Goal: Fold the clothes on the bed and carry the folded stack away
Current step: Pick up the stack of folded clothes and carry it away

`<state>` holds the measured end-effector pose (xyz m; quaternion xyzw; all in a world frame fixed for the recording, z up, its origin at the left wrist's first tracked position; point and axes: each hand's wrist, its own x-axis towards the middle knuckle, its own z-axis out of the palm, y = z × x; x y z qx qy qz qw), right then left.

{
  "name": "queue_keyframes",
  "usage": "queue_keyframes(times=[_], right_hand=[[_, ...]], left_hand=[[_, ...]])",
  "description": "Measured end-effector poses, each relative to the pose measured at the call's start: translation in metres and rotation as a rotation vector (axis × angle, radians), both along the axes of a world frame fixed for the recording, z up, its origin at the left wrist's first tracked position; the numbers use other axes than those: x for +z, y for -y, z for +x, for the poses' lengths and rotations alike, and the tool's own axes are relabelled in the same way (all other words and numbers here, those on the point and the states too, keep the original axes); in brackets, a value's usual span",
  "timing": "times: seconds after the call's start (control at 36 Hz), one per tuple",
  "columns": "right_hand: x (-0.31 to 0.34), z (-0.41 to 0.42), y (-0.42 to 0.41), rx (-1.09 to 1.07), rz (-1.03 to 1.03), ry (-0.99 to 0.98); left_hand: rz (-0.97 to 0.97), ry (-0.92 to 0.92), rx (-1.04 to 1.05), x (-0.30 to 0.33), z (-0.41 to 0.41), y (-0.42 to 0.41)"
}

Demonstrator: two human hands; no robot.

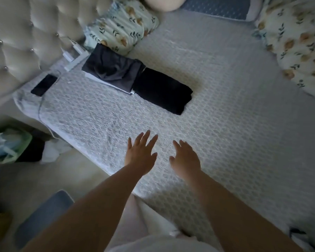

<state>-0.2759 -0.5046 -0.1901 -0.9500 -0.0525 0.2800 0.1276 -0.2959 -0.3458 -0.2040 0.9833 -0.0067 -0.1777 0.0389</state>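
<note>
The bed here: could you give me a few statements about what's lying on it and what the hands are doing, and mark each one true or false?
1. Both hands, the left hand and the right hand, hold nothing. True.
2. The black folded garment lies beside the grey folded pile, touching it. True.
3. A dark phone rests on top of the black folded garment. False: it lies on the bed near the tufted headboard, apart from the clothes.
4. The left hand is pressing down on the grey folded pile. False: it is well short of it.
5. A floral pillow sits behind the grey folded pile. True.
</note>
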Motion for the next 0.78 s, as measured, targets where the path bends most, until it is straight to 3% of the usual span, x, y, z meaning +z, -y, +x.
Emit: queue_keyframes(times=[0.22, 0.47, 0.78], right_hand=[[-0.003, 0.048, -0.1, -0.243, 0.061, -0.05], [0.0, 0.075, -0.164, -0.256, 0.066, -0.014], [0.001, 0.135, -0.243, -0.173, 0.104, -0.025]], left_hand=[[0.034, -0.025, -0.2, 0.001, 0.074, -0.118], [0.033, -0.034, -0.214, 0.002, 0.104, -0.175], [-0.033, -0.073, 0.013, -0.007, 0.145, -0.257]])
